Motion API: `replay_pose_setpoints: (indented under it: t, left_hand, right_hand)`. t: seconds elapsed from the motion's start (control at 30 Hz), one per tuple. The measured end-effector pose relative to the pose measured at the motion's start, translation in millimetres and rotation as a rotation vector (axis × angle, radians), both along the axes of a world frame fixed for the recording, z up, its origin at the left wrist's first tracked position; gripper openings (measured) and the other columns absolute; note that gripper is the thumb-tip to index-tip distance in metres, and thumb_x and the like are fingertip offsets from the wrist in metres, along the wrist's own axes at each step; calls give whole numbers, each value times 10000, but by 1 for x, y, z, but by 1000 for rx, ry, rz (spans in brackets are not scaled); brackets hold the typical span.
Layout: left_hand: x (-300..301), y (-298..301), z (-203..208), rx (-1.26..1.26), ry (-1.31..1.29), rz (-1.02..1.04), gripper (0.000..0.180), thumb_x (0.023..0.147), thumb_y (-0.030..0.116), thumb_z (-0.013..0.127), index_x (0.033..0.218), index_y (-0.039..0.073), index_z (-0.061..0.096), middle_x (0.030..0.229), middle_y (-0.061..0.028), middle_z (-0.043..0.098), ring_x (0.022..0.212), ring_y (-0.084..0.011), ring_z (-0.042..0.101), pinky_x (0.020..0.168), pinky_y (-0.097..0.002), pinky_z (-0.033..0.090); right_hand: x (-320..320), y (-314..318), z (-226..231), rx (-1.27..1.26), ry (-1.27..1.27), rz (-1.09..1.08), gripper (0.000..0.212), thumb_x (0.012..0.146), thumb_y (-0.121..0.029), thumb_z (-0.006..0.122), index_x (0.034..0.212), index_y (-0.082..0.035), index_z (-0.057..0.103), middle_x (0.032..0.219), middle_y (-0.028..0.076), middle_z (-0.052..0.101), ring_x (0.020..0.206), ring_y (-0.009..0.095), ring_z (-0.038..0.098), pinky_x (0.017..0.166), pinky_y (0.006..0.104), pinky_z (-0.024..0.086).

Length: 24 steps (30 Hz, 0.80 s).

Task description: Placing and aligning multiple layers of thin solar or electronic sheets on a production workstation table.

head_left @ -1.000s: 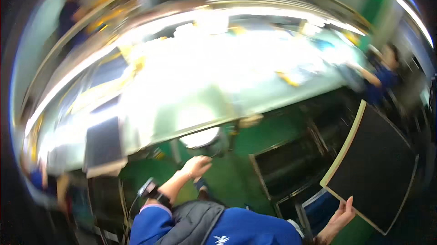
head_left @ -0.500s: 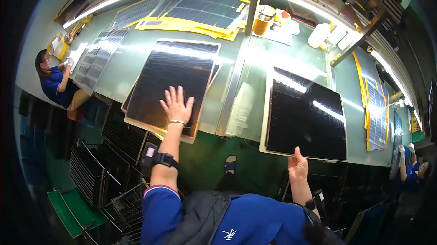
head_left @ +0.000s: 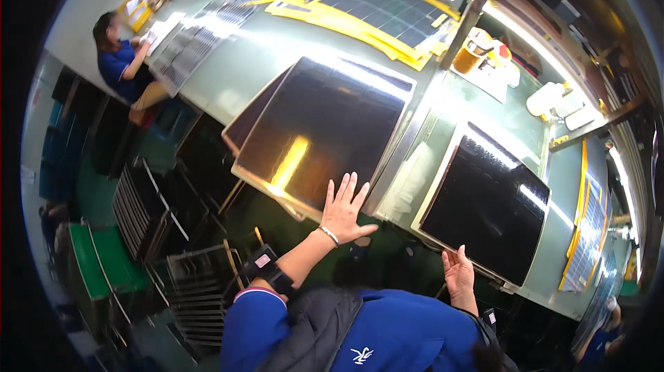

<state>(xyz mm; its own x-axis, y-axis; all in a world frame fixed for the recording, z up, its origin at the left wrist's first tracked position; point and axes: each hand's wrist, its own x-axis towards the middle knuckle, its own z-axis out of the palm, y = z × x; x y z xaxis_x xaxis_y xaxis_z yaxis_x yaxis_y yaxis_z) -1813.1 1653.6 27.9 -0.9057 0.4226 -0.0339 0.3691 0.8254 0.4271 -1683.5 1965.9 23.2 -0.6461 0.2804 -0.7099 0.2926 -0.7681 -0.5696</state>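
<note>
My left hand (head_left: 344, 211) is open with fingers spread, at the near right corner of a glossy dark rectangular panel (head_left: 318, 123). Whether the fingertips press on the panel or hover over it, I cannot tell. Another dark panel (head_left: 254, 113) pokes out from under it on the left. My right hand (head_left: 459, 276) is open, palm turned up, its fingers at the near edge of a second glossy black panel (head_left: 487, 206). That panel lies on a pale board (head_left: 437, 196), whose rim shows on the left.
A metal post (head_left: 408, 144) stands between the two panels. Behind lie yellow-edged sheets (head_left: 346, 23), an amber container (head_left: 470, 54) and white bottles (head_left: 546, 99). A co-worker (head_left: 124, 61) sits far left, another (head_left: 602, 334) far right. Black racks (head_left: 149, 213) and a green stool (head_left: 104, 261) stand at left.
My left hand has slid from the middle of the left panel to its near right corner. My right hand stays by the right panel's front edge. The whole view has turned.
</note>
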Motion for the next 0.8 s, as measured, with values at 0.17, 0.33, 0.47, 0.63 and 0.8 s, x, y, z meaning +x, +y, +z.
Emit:
replay_pose_setpoints:
  t: [0.17,0.33,0.47,0.63,0.8]
  left_hand:
    - [47,-19,-13,-14,352,38,388,763,128,593,1149,93,601,1287,-153,512,1225,-355,452,1017,-531,345]
    - [39,-18,-19,-56,408,-93,309,739,127,601,1039,68,641,1185,-146,588,1160,-346,519,998,-546,364]
    - [52,-26,-7,-52,353,-64,391,685,97,649,1075,66,636,1211,-147,579,1192,-338,501,1010,-517,368]
    - [52,-12,-9,16,282,-80,390,701,122,709,1081,69,637,1238,-139,565,1215,-339,476,1015,-512,360]
    - [47,-13,2,24,35,-37,442,655,227,774,1042,53,653,1229,-131,573,1200,-330,485,1013,-439,377]
  right_hand:
    - [11,25,2,21,-5,73,167,903,-238,598,911,-71,609,917,61,647,879,173,632,828,293,536]
    - [3,31,1,13,-22,164,220,910,-283,584,920,-63,597,944,71,633,947,186,610,847,302,507]
    - [-9,14,20,36,3,188,272,907,-314,586,890,-42,602,901,104,653,876,208,646,805,337,533]
    - [-13,20,38,68,45,141,263,914,-286,581,883,-30,637,874,111,669,838,199,659,767,326,549]
    - [-1,27,33,28,43,149,289,913,-287,585,880,-3,631,865,117,665,836,187,657,771,318,547]
